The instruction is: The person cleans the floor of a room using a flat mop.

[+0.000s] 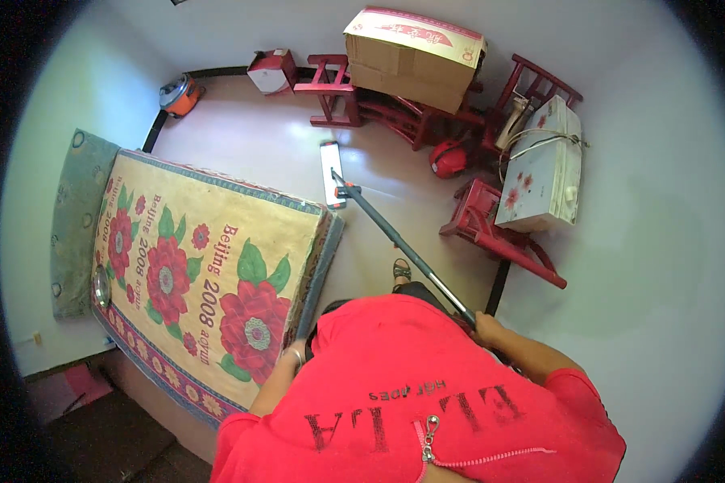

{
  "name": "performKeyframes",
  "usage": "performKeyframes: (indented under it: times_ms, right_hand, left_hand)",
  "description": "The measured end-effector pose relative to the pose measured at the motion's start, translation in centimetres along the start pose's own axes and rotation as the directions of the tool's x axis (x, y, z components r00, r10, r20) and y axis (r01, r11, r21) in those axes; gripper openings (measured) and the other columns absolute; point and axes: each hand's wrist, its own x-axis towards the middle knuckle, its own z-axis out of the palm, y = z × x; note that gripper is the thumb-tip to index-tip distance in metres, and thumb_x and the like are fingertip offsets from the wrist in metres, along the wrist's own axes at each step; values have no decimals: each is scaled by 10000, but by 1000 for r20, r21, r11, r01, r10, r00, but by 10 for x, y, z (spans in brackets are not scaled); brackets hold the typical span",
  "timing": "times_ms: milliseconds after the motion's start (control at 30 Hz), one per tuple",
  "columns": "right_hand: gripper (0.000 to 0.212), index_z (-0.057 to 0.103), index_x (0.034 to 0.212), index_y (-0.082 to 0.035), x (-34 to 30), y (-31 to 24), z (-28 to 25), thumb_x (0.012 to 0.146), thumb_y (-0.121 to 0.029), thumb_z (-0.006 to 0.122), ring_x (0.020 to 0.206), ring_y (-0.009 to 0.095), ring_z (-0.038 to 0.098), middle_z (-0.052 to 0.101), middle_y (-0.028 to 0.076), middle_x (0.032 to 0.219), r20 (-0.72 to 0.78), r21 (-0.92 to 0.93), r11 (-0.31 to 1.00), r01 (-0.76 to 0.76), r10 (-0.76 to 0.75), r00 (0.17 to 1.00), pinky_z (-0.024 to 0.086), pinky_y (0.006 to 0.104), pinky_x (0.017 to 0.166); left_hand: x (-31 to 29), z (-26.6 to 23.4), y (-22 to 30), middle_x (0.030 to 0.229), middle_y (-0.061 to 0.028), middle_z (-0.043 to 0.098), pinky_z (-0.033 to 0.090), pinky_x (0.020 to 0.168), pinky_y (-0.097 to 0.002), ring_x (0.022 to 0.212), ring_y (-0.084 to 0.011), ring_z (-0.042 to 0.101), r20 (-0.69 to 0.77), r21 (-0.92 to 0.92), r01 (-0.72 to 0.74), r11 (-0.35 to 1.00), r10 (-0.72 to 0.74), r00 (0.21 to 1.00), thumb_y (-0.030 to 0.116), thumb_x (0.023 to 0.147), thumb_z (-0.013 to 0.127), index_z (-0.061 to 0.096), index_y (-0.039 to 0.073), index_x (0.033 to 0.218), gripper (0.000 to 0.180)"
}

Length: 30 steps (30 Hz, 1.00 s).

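Note:
My right hand (485, 328) is closed around the upper part of a flat mop's long dark-and-silver handle (415, 263). The handle slopes away from me to the far left. At its end, the narrow white mop head (329, 171) with red-and-black ends lies on the pale floor, just past the corner of the bed. My left hand (296, 354) hangs low beside the bed's near right edge, a band around its wrist; its fingers are mostly hidden by my red shirt. A sandalled foot (401, 270) shows below the handle.
Left stands a bed with a yellow flowered cover (193, 241). Along the far wall are an orange cooker (180, 95), a red-and-white box (272, 71) and red wooden stools (330, 90) under a cardboard carton (411, 64). A red helmet-like object (449, 158) and a white flowered chest (544, 169) sit right.

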Motion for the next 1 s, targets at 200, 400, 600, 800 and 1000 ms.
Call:
performKeyframes:
  times_ms: [200,400,600,800,1000]
  right_hand:
    - [383,466,919,30,112,-69,-106,612,-150,609,722,334,579,562,235,831,15,-21,994,103,-102,995,473,387,633]
    - [181,589,777,7,226,-188,-203,605,-47,582,787,307,585,590,182,856,-185,-243,944,224,-272,944,477,370,649]
    - [234,513,833,11,229,-166,-240,614,-45,573,805,341,565,572,217,846,-63,-352,894,278,-319,946,462,388,671]
    - [286,410,940,-11,184,-20,-295,714,-149,516,757,384,538,551,221,781,76,-488,830,272,-270,960,420,448,652]
    - [370,417,943,-23,212,-76,-369,662,-197,583,728,363,549,561,202,749,75,-673,691,263,-290,954,432,444,625]
  left_hand:
    - [67,-76,144,767,-152,592,443,682,-317,751,-249,576,-275,-354,-116,928,15,961,243,716,549,570,48,809,217]
    - [60,-114,209,756,-109,598,450,675,-308,718,-209,579,-270,-329,-56,943,-37,962,208,692,568,564,53,805,192]
    - [91,-31,107,915,-182,574,440,706,-384,888,-326,542,-74,-280,273,921,-304,950,259,695,576,572,40,878,286]
    - [95,-100,128,721,-168,608,462,597,-348,650,-247,604,172,-337,441,832,-407,897,115,681,564,602,-1,753,141]
    - [172,-175,136,613,-111,568,454,494,-313,533,-194,556,-30,-707,243,664,-372,928,158,744,477,542,39,711,140]
